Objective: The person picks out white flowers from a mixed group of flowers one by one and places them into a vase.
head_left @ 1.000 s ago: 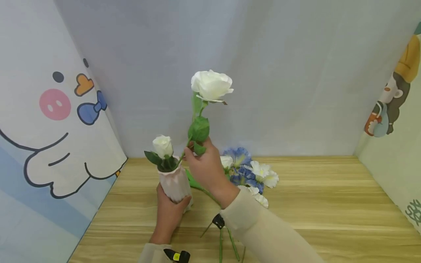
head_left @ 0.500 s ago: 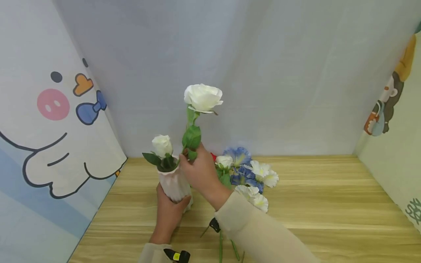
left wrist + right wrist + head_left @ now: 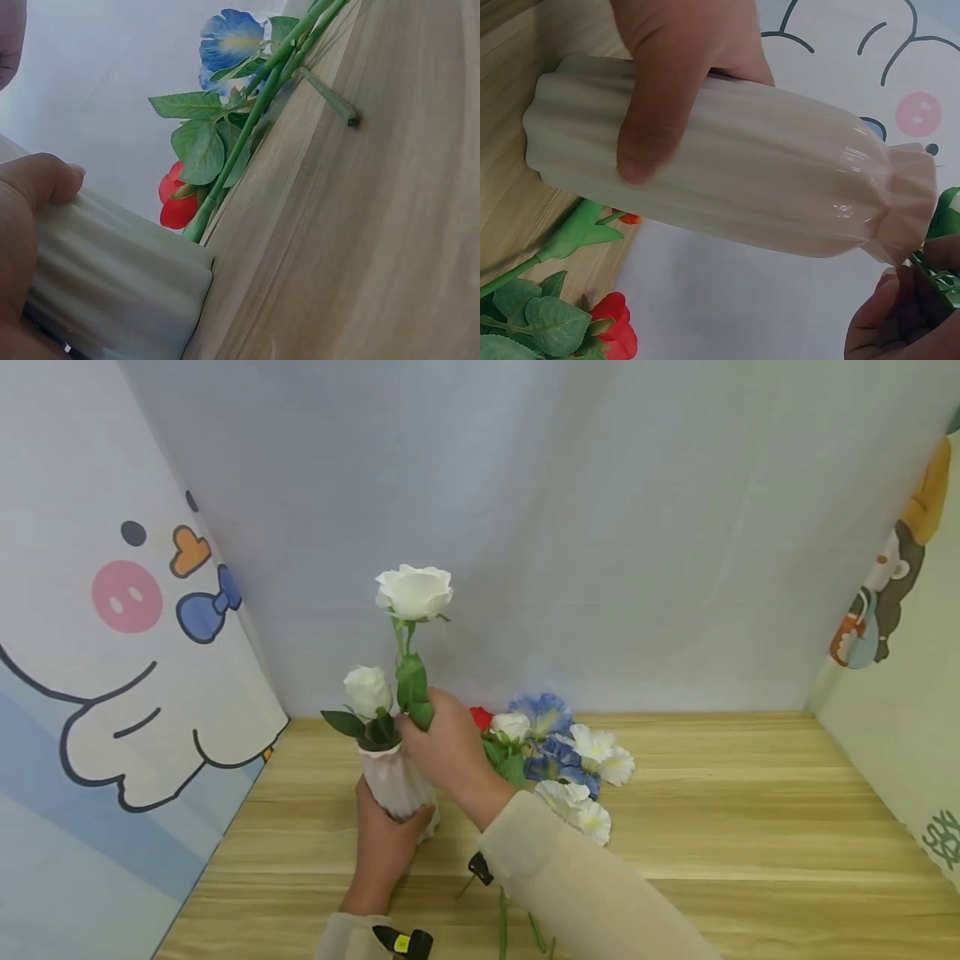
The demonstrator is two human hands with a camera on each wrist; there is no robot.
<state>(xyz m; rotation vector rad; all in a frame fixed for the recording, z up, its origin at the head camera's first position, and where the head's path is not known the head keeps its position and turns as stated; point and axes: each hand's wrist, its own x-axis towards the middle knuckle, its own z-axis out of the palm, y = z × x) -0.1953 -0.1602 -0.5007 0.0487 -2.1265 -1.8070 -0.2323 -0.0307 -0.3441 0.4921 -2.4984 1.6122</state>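
Observation:
A pale pink fluted vase (image 3: 397, 781) stands on the wooden table, and my left hand (image 3: 386, 835) grips its lower body, thumb across the front. One white rose (image 3: 367, 692) with dark leaves rises from the vase's mouth. My right hand (image 3: 446, 747) pinches the stem of a larger open white rose (image 3: 414, 592) right at the vase's rim, the flower standing nearly upright above. In the right wrist view the vase (image 3: 765, 172) shows along its length, with the right fingers (image 3: 877, 307) close by its ruffled neck. The stem's lower end is hidden.
To the right of the vase lie several loose flowers: a red one (image 3: 481, 718), a white rose (image 3: 511, 727), blue flowers (image 3: 553, 760) and white ruffled flowers (image 3: 576, 810). Their green stems (image 3: 503, 922) reach toward the front edge. A grey cloth backdrop (image 3: 637, 568) stands behind.
My right hand has moved left and down with the large white rose, which is now lower and more upright over the vase. The left hand has kept its grip on the vase.

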